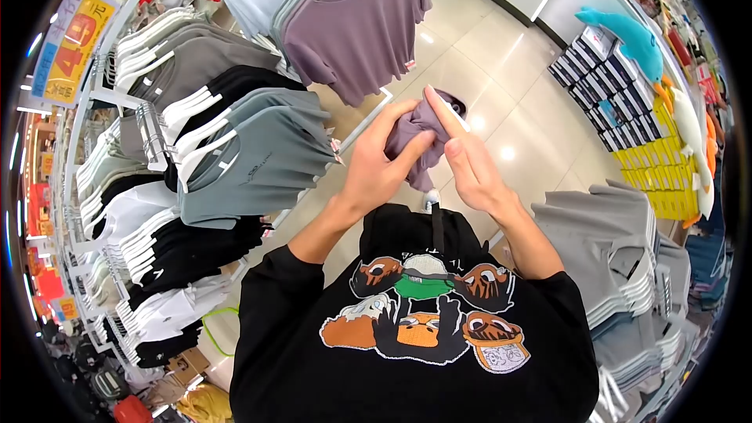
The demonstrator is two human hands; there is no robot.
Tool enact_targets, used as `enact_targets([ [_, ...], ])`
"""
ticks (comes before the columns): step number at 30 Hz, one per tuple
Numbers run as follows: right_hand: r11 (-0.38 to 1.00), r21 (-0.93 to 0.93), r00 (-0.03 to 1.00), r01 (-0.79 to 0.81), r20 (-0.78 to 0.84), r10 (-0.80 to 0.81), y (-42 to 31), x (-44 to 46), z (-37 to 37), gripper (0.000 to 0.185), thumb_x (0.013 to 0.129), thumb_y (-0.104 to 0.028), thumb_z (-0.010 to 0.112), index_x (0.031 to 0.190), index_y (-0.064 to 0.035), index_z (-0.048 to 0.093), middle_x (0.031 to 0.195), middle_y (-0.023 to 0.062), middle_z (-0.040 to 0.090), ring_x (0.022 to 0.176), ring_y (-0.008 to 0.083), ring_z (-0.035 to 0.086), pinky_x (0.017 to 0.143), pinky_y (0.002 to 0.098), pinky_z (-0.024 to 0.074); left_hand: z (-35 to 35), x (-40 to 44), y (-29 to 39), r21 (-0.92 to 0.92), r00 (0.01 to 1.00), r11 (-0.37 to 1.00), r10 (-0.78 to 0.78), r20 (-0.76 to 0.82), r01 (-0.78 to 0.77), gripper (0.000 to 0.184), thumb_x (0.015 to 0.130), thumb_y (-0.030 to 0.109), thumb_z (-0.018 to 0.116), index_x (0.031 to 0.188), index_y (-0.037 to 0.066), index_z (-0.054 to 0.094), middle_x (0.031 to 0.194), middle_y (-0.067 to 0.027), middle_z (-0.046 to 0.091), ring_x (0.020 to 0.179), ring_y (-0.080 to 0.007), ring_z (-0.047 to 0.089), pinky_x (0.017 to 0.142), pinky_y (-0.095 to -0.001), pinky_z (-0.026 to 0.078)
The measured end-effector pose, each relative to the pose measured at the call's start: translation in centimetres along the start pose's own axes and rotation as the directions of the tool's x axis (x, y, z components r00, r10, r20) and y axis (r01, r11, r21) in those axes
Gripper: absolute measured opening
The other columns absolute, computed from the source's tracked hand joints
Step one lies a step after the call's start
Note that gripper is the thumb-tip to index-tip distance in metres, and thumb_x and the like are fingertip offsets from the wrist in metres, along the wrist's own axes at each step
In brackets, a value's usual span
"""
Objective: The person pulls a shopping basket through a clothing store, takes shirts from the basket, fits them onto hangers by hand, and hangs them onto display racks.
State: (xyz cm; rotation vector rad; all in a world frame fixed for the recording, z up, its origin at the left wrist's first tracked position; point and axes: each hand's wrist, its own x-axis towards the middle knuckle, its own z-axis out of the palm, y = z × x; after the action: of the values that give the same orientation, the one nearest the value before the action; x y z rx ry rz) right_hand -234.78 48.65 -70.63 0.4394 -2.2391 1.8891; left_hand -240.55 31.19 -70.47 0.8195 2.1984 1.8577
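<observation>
A bunched mauve cloth [419, 137] is held between my two hands, in front of my chest and above the tiled floor. My left hand [384, 153] grips its left side, thumb laid across the front of the folds. On the other side my right hand [470, 164] has its fingers against the cloth, one finger pointing up along its edge. A dark opening shows at the top right of the bundle. A mauve T-shirt [352, 31] of similar colour hangs on a white hanger ahead and to the left.
Racks of hanging shirts, among them a grey-green T-shirt [258, 157], line the left. Grey shirts [591, 227] hang at the right. Stacked boxes [611, 98] and a blue plush dolphin [627, 35] are at the far right. A price sign [74, 47] hangs upper left.
</observation>
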Motion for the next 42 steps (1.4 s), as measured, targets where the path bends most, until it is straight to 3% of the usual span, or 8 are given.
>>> enact_targets([
  [4, 0.972, -0.045, 0.972, -0.230, 0.042, 0.232, 1.5, 1.5, -2.2, 0.055, 0.107, -0.024, 0.047, 0.157, -0.0062, 0.031, 0.141, 0.0232, 0.054, 0.115, 0.0308, 0.064, 0.099, 0.0366, 0.0466, 1.2, 2.5, 0.0, -0.083, 0.990, 0.990, -0.122, -0.072, 0.116, 0.026, 0.099, 0.012, 0.064, 0.121, -0.002, 0.063, 0.091, -0.0048, 0.067, 0.083, -0.0069, 0.059, 0.074, -0.0242, 0.048],
  [9, 0.995, -0.103, 0.988, 0.021, -0.148, -0.036, 4.6, 6.1, -3.1, 0.058, 0.102, -0.014, 0.058, 0.155, -0.0071, 0.036, 0.127, 0.0189, 0.064, 0.082, 0.0219, 0.068, 0.080, 0.0318, 0.0522, -0.1, 7.1, -1.2, -0.082, 0.974, 0.987, -0.149, -0.168, 0.137, 0.023, 0.104, 0.018, 0.059, 0.110, -0.003, 0.068, 0.086, 0.0022, 0.063, 0.079, -0.0030, 0.050, 0.069, -0.0192, 0.043],
  [14, 0.949, 0.234, 0.973, -0.212, 0.143, 0.182, 4.4, 10.7, -5.7, 0.058, 0.099, -0.015, 0.064, 0.151, -0.0035, 0.040, 0.090, 0.0030, 0.067, 0.084, 0.0101, 0.064, 0.081, 0.0279, 0.0497, -2.9, 12.0, -3.1, -0.315, 0.950, 0.939, -0.214, -0.226, 0.136, 0.025, 0.105, 0.016, 0.057, 0.110, -0.006, 0.067, 0.093, 0.0004, 0.067, 0.086, -0.0025, 0.057, 0.078, -0.0185, 0.047],
  [18, 0.981, 0.069, 0.981, -0.180, 0.081, 0.174, 5.4, 14.4, -6.9, 0.052, 0.095, -0.017, 0.070, 0.140, -0.0016, 0.050, 0.085, 0.0004, 0.064, 0.079, 0.0104, 0.061, 0.083, 0.0283, 0.0486, -5.1, 15.2, -4.4, -0.581, 0.936, 0.792, -0.324, -0.136, 0.189, 0.027, 0.106, 0.017, 0.054, 0.116, -0.005, 0.066, 0.103, -0.0029, 0.070, 0.090, -0.0056, 0.062, 0.081, -0.0225, 0.051],
  [22, 0.989, 0.023, 0.990, -0.143, 0.018, 0.143, 8.6, 16.5, -6.5, 0.045, 0.091, -0.016, 0.075, 0.129, -0.0019, 0.056, 0.092, 0.0010, 0.064, 0.084, 0.0109, 0.061, 0.084, 0.0279, 0.0482, -6.8, 17.2, -5.6, -0.649, 0.932, 0.723, -0.358, -0.056, 0.238, 0.028, 0.107, 0.018, 0.052, 0.118, -0.004, 0.065, 0.106, -0.0048, 0.070, 0.092, -0.0071, 0.064, 0.083, -0.0243, 0.052],
  [27, 0.934, -0.283, 0.975, 0.219, 0.016, -0.224, 10.4, 18.9, -5.5, 0.051, 0.082, -0.020, 0.083, 0.122, -0.0056, 0.056, 0.119, 0.0087, 0.059, 0.106, 0.0194, 0.059, 0.091, 0.0328, 0.0475, -8.2, 19.0, -6.7, -0.622, 0.941, 0.750, -0.333, -0.062, 0.224, 0.029, 0.107, 0.019, 0.051, 0.120, -0.004, 0.064, 0.108, -0.0053, 0.070, 0.093, -0.0067, 0.064, 0.083, -0.0245, 0.052],
  [35, 0.996, 0.013, 0.993, -0.091, 0.080, 0.090, 14.1, 20.2, -5.0, 0.064, 0.092, -0.028, 0.074, 0.146, -0.0077, 0.046, 0.130, 0.0079, 0.059, 0.124, 0.0216, 0.055, 0.104, 0.0376, 0.0419, -9.3, 21.0, -6.9, -0.663, 0.938, 0.701, -0.347, 0.004, 0.263, 0.030, 0.108, 0.020, 0.047, 0.120, -0.003, 0.062, 0.106, -0.0076, 0.070, 0.092, -0.0100, 0.067, 0.081, -0.0263, 0.055],
  [42, 0.981, -0.073, 0.933, -0.178, 0.303, 0.192, 14.3, 20.9, -4.9, 0.065, 0.091, -0.029, 0.075, 0.146, -0.0087, 0.046, 0.118, 0.0057, 0.060, 0.120, 0.0193, 0.056, 0.105, 0.0347, 0.0399, -10.3, 21.0, -7.6, -0.689, 0.914, 0.643, -0.399, 0.070, 0.333, 0.026, 0.107, 0.022, 0.049, 0.119, 0.003, 0.062, 0.101, -0.0029, 0.068, 0.087, -0.0092, 0.067, 0.077, -0.0258, 0.055],
])
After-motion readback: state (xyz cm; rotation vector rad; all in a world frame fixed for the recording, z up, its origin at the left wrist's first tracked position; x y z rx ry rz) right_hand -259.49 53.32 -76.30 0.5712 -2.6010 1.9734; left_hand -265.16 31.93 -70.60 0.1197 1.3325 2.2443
